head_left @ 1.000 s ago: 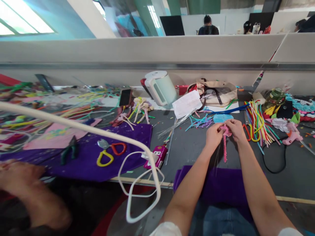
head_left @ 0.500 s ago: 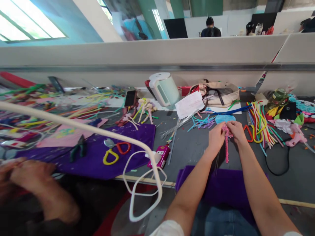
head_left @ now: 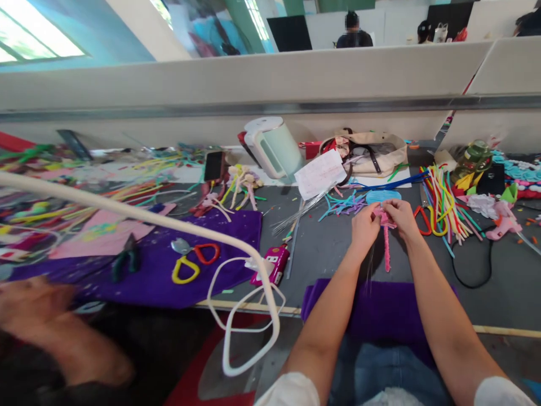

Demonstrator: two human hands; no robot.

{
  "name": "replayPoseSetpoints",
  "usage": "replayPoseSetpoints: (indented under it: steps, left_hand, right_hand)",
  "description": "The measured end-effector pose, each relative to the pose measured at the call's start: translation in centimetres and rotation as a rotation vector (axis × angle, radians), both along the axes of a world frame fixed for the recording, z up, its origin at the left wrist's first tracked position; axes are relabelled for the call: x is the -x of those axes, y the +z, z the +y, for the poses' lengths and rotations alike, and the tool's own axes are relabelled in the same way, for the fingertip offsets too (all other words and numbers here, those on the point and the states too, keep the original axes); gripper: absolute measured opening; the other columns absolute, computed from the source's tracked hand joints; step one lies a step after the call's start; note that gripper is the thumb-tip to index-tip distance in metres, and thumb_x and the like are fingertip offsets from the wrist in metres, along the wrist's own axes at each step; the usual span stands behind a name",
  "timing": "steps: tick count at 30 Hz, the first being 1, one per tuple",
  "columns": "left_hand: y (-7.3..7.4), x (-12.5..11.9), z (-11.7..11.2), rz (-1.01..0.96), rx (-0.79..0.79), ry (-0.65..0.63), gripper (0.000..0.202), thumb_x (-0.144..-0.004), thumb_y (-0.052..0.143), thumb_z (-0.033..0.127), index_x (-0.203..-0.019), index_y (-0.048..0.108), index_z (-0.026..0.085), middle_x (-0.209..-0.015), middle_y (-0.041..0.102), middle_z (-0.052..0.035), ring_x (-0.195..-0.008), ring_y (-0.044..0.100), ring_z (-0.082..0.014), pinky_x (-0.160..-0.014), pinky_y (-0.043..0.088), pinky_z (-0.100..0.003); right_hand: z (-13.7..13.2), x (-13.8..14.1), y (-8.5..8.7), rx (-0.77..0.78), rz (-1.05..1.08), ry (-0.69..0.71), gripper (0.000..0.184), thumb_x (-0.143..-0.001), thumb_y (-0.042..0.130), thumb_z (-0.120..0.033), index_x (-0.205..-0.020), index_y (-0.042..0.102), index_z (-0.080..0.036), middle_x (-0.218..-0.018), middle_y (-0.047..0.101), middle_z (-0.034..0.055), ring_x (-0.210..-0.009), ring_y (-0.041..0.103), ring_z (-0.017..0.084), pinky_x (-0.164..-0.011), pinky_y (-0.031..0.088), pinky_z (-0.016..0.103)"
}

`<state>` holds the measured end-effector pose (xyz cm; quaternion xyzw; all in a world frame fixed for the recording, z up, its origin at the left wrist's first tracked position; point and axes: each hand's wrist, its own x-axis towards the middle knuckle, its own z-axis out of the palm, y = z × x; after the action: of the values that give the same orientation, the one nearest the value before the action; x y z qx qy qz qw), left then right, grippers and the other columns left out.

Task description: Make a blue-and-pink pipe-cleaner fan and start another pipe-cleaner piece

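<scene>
Above the grey table, both hands work close together on a pink fuzzy pipe-cleaner piece (head_left: 386, 251), whose long stem hangs down toward me. My left hand (head_left: 365, 228) pinches its upper part from the left. From the right, my right hand (head_left: 399, 217) grips the same top part with bent fingers. The fingers partly hide the piece's wider top. Thin wires dangle below my left hand. Just beyond the fingers lies a light blue bundle of pipe cleaners (head_left: 382, 196), with blue and purple twisted pieces (head_left: 344, 206) to its left.
Colourful pipe cleaners (head_left: 450, 208) and red-and-yellow-handled scissors (head_left: 422, 221) lie right of my hands. Behind stand a kettle (head_left: 274, 148) and a beige bag (head_left: 382, 152). A white lamp arm (head_left: 169, 217) crosses the left side, near pliers (head_left: 127, 258) and a co-worker's blurred hand (head_left: 36, 304).
The whole view has shifted slightly, so the table sits a little higher and further left. My hands keep hold of the pink piece, with the fingers slightly repositioned and more of its top showing.
</scene>
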<state>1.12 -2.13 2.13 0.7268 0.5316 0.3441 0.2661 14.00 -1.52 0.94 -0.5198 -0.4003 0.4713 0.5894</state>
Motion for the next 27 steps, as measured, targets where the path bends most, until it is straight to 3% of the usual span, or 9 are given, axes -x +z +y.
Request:
replayPoseSetpoints:
  steps: [5,10,19,27]
  left_hand:
    - [-0.5,0.2,0.5,-0.102,0.064,0.023,0.038,-0.082,0.064,0.021,-0.12,0.069,0.021,-0.072,0.066,-0.0008,-0.073,0.062,-0.0186,-0.079,0.045,-0.03]
    - [-0.7,0.2,0.8,-0.214,0.122,0.038,0.037,-0.08,0.064,0.02,-0.117,0.069,0.021,-0.062,0.059,0.0033,-0.061,0.057,-0.015,-0.069,0.045,-0.026]
    - [-1.4,0.1,1.2,-0.336,0.191,0.046,0.037,-0.081,0.063,0.022,-0.118,0.068,0.022,-0.065,0.06,0.0025,-0.06,0.057,-0.0145,-0.065,0.049,-0.027]
    - [-1.2,0.1,1.0,-0.394,0.261,0.044,0.04,-0.082,0.062,0.024,-0.122,0.067,0.022,-0.064,0.058,0.0031,-0.053,0.055,-0.0126,-0.058,0.051,-0.026]
  right_hand:
    - [0.4,0.0,-0.3,-0.1,-0.062,-0.013,0.016,-0.063,0.068,-0.031,-0.072,0.067,-0.018,-0.063,0.061,-0.0008,-0.054,0.047,0.011,-0.05,0.035,0.024]
    - [0.5,0.2,-0.5,-0.151,-0.114,-0.03,0.014,-0.065,0.065,-0.031,-0.074,0.067,-0.02,-0.063,0.061,-0.0013,-0.057,0.05,0.013,-0.054,0.038,0.026]
    - [0.6,0.4,-0.5,-0.186,-0.133,-0.05,0.014,-0.066,0.065,-0.031,-0.075,0.068,-0.02,-0.07,0.065,-0.0003,-0.062,0.054,0.014,-0.063,0.041,0.028]
    - [0.5,0.5,-0.7,-0.151,-0.087,-0.049,0.016,-0.066,0.066,-0.031,-0.077,0.068,-0.019,-0.066,0.062,-0.0007,-0.06,0.052,0.013,-0.058,0.04,0.027]
